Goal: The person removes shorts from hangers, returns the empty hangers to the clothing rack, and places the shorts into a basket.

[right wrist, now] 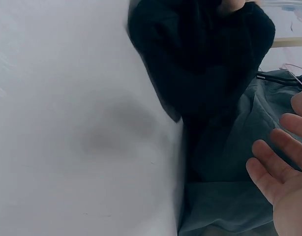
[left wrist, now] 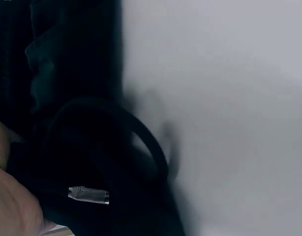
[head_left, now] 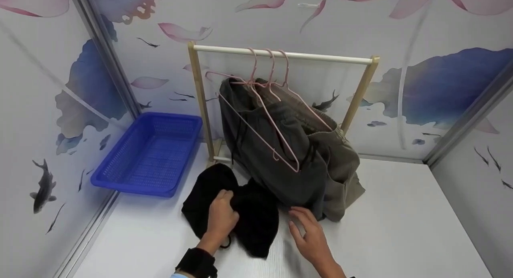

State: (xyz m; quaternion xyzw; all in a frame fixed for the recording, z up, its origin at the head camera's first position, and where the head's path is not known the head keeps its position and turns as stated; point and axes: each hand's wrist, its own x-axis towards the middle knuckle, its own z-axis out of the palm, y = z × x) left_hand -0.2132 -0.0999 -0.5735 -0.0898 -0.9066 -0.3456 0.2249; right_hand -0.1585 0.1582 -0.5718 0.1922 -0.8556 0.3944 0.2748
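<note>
My left hand [head_left: 222, 214] grips a bunched black garment [head_left: 257, 220] over the white table. In the left wrist view, the garment has a looped black drawstring [left wrist: 143, 135] with a metal tip [left wrist: 89, 195]. Its exact kind is hidden by the folds. To the right, my right hand [head_left: 312, 240] holds nothing, its fingers loosely spread near the bottom of the dark grey drawstring pants [head_left: 276, 150]. Those pants hang from the rack beside brownish-grey pants [head_left: 340, 158]. A pink hanger [head_left: 266, 144] with no garment on it slants down in front of the dark grey pants.
The small rack has a white rail [head_left: 332, 58] and wooden posts [head_left: 199, 89]. A blue plastic basket [head_left: 160, 190] stands at the left, next to the rack. Patterned panels [head_left: 453, 89] enclose the white table [head_left: 396, 222] at the back and sides.
</note>
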